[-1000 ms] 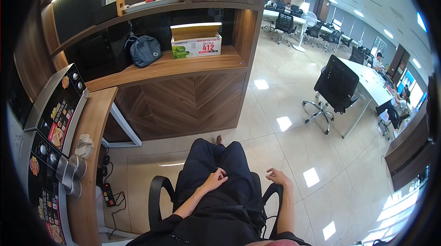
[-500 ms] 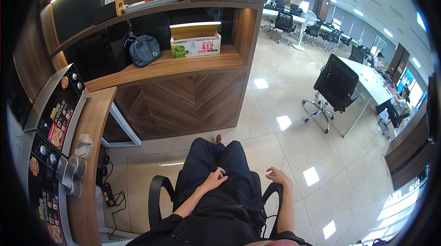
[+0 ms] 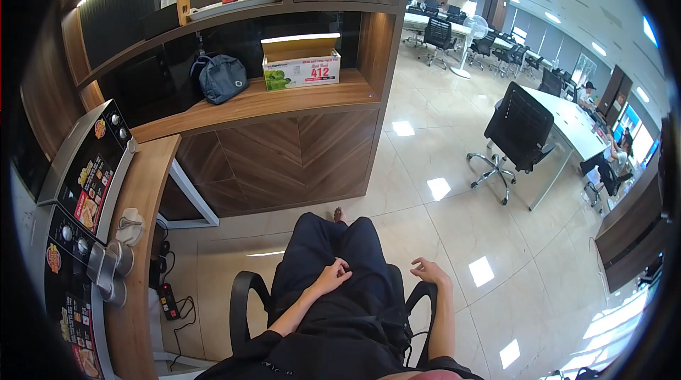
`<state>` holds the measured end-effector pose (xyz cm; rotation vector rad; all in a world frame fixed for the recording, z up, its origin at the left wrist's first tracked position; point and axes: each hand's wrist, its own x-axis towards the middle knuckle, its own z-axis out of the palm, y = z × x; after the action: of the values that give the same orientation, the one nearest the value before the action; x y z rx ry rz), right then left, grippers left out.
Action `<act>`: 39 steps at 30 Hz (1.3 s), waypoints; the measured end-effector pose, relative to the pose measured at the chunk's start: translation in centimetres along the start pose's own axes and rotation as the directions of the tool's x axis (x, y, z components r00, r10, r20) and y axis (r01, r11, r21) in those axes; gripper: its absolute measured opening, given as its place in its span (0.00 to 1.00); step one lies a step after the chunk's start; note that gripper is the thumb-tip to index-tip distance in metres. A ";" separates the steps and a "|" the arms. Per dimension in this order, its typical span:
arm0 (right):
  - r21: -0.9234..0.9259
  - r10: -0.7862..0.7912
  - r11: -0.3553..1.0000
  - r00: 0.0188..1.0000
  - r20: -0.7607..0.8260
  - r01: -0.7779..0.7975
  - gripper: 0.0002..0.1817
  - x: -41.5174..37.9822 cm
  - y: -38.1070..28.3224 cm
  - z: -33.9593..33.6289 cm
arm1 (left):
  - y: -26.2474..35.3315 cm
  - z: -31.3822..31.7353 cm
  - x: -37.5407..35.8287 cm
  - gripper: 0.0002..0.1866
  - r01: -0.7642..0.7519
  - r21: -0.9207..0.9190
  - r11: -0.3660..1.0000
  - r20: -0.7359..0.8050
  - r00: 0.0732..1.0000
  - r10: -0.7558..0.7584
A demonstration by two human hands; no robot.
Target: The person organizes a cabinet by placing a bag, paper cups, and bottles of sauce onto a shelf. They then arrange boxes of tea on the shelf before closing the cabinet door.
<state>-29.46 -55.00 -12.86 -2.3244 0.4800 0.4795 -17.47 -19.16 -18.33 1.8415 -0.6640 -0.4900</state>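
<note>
My left hand [image 3: 332, 278] rests on my lap, its fingers loosely bent over the dark trousers [image 3: 312, 242], holding nothing that I can see. On the other side, my right hand [image 3: 430, 271] hangs loosely past the front of the chair's right armrest [image 3: 423, 303], fingers apart and nothing in them. The left armrest [image 3: 242, 302] stands beside my left forearm.
Microwave-like ovens [image 3: 81, 174] and metal cups [image 3: 113, 266] line a wooden counter [image 3: 135, 238] at left. Ahead, a shelf [image 3: 319, 99] carries a backpack [image 3: 223, 79] and an open-lidded carton [image 3: 301, 71]. An office chair [image 3: 518, 128] and white desk [image 3: 567, 118] stand right; people sit beyond.
</note>
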 end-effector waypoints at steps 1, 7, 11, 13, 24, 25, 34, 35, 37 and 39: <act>-0.002 -0.004 1.000 1.000 -0.002 0.004 0.26 0.0 0.0 0.0 | 0.0 0.0 0.0 0.17 -0.006 0.001 1.000 -0.001 1.000 0.006; 0.013 -0.026 1.000 1.000 -0.003 0.026 0.26 0.3 0.5 0.2 | 0.3 -0.1 -0.1 0.17 0.012 -0.007 1.000 0.005 1.000 -0.012; 0.017 -0.010 1.000 1.000 0.000 0.010 0.26 0.3 0.4 0.1 | -0.4 0.2 0.1 0.16 -0.028 0.007 1.000 -0.012 1.000 0.028; 0.013 -0.001 1.000 1.000 -0.003 0.001 0.26 0.1 0.2 0.1 | -0.4 0.1 0.1 0.17 -0.007 0.009 1.000 -0.004 1.000 0.007; 0.007 -0.020 1.000 1.000 -0.004 0.020 0.26 0.1 0.4 0.1 | -0.4 0.1 0.1 0.18 -0.003 0.015 1.000 -0.002 1.000 0.004; 0.003 -0.020 1.000 1.000 -0.003 0.020 0.26 0.2 0.4 0.1 | -0.6 0.2 0.1 0.17 -0.018 0.014 1.000 -0.009 1.000 0.018; -0.005 -0.003 1.000 1.000 0.023 0.003 0.26 -0.2 -0.3 -0.3 | 2.7 0.5 0.7 0.15 -0.030 0.007 1.000 -0.070 0.997 0.030; -0.007 -0.006 1.000 1.000 0.019 0.006 0.26 0.1 -0.3 -0.4 | 5.3 0.4 0.8 0.14 -0.077 0.008 0.997 -0.096 0.992 0.077; -0.008 0.002 1.000 1.000 0.019 -0.002 0.26 0.1 0.2 -0.1 | 13.4 -0.3 0.5 0.10 -0.158 -0.147 0.976 -0.150 0.979 0.136; 0.009 -0.010 1.000 1.000 0.014 0.010 0.26 0.1 0.2 -0.1 | 22.7 -2.6 -1.2 0.08 -0.321 -0.201 0.925 -0.173 0.941 0.289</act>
<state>-29.47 -55.20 -12.97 -2.3125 0.4625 0.4875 -21.56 -22.88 3.90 1.5067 -0.7509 -0.2158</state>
